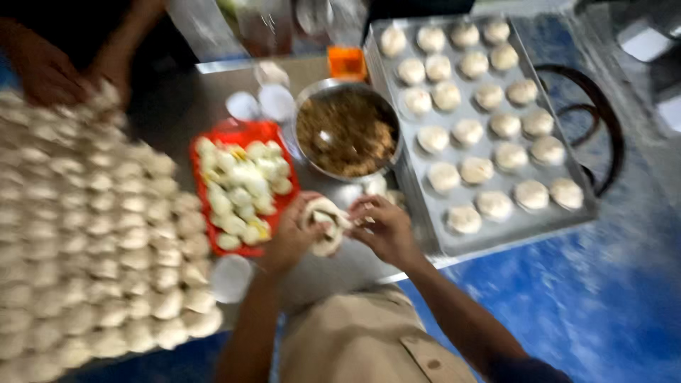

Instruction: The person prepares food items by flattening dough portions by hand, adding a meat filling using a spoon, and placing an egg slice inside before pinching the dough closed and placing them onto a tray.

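My left hand (292, 237) cups a pale piece of dough (325, 225) over the steel table, fingers curled around it. My right hand (386, 228) pinches the same dough from the right side. Just beyond them stands a steel bowl (310, 96) of brown crumbly filling. To the left of my left hand lies a red tray (201, 184) heaped with pale chunks. The frame is blurred by motion.
A metal baking tray (429, 213) at the right holds rows of filled dough rounds. Several rows of dough balls (92, 227) cover the left. Another person's hands (50, 71) work at the far left. White lids (243, 105) and an orange box (346, 62) sit behind the bowl. Blue floor lies to the right.
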